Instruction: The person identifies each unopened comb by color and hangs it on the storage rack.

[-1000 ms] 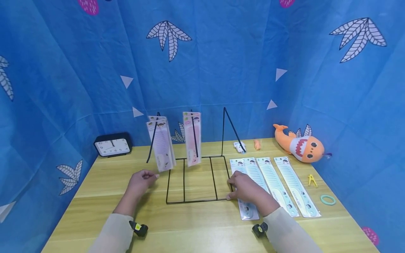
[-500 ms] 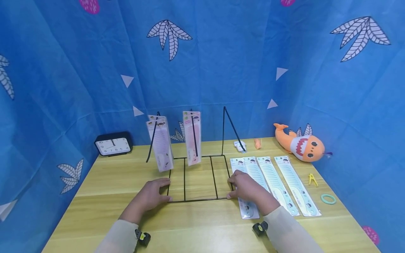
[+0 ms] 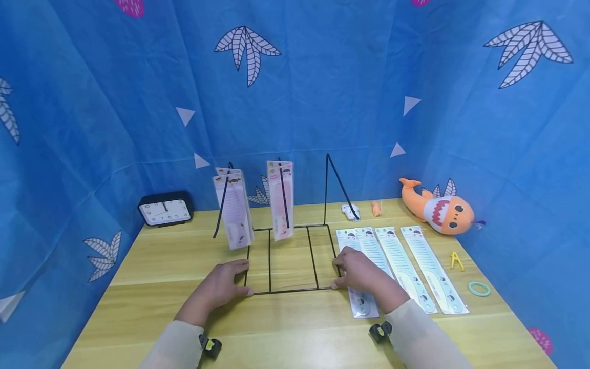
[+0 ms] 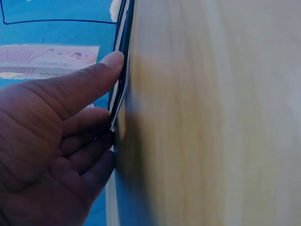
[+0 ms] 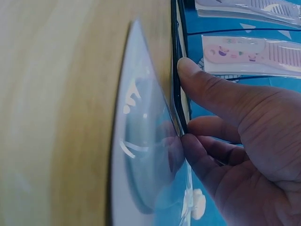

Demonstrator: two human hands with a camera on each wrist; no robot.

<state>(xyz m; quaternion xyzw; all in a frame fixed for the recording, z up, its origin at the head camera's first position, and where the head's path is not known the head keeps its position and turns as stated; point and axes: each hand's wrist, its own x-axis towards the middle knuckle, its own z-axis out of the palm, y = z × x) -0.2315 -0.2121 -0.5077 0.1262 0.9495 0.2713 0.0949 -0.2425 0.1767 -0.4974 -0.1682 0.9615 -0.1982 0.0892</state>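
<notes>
At the far left of the head view a black clock (image 3: 165, 210) stands on the wooden table (image 3: 152, 266) against the blue cloth. Right of it, in the lower middle of the frame, the left hand (image 3: 224, 287) grips the front left corner of the black wire rack (image 3: 290, 259): the thumb lies along the left bar and the fingers curl at the front bar, as the left wrist view shows with the wire (image 4: 120, 80) pressed between thumb and fingers. Two packaged combs hang from the rack's upright rods, a pale comb pack (image 3: 234, 211) on the left and a pink comb pack (image 3: 281, 201) beside it. At the rack's front right corner the right hand (image 3: 361, 273) holds the wire, thumb on the side bar and fingers curled beneath, lying partly over the nearest of four flat comb packs (image 3: 401, 264) spread on the table. Further right sit an orange plush shark (image 3: 438, 207), a yellow clip (image 3: 455, 261) and a green ring (image 3: 478, 289).
</notes>
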